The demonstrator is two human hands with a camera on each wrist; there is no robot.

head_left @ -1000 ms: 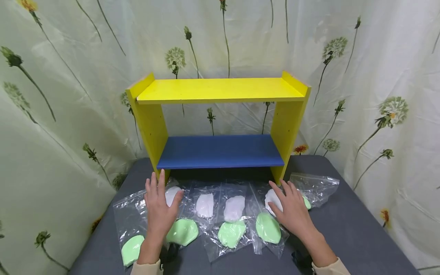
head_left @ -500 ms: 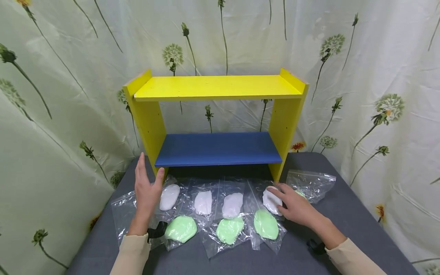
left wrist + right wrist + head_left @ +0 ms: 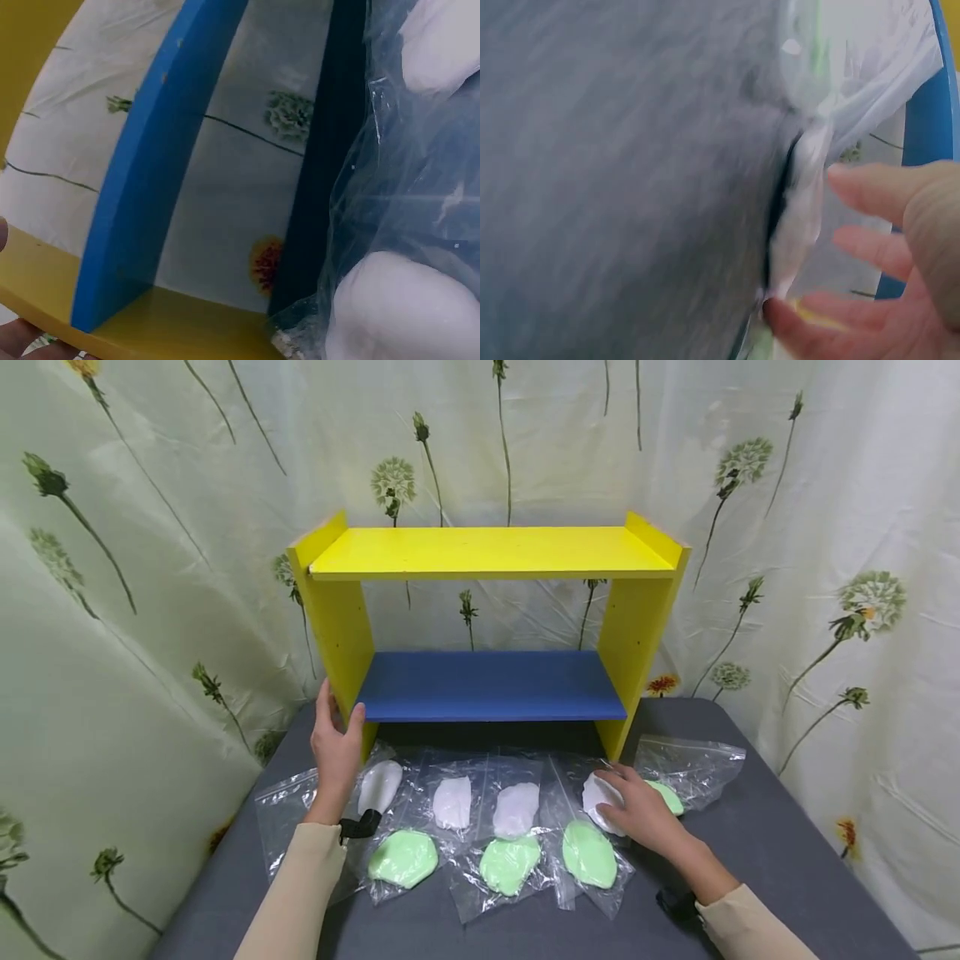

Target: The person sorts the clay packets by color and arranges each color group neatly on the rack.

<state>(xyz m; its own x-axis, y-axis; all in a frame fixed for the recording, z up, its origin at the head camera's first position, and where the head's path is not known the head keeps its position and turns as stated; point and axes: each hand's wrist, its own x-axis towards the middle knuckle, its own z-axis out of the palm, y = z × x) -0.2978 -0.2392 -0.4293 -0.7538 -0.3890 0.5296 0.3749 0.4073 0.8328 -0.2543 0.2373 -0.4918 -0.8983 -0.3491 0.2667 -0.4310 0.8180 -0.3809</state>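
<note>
A yellow shelf unit [image 3: 491, 553] with a blue lower board [image 3: 491, 687] stands at the back of the table. My left hand [image 3: 336, 768] is at its left side panel. In the left wrist view, fingertips [image 3: 21, 339] show beyond the yellow panel's edge; a thumb tip shows at the left border. My right hand [image 3: 643, 810] is over the right-hand white lump [image 3: 596, 795], which lies in a clear zip bag. The right wrist view shows the fingers spread, one tip near the bag [image 3: 802, 210]. Whether it touches I cannot tell.
Clear zip bags with soft-looking lumps line the table [image 3: 420, 935] before the shelf: white lumps [image 3: 452, 803] behind, green lumps [image 3: 403, 858] in front. Another bag [image 3: 697, 768] lies at the right. A flowered curtain [image 3: 112, 760] hangs behind.
My left hand has lifted off the left bags and moved forward to the shelf's left panel. The right hand has come down over the white lump. The shelf has not visibly moved.
</note>
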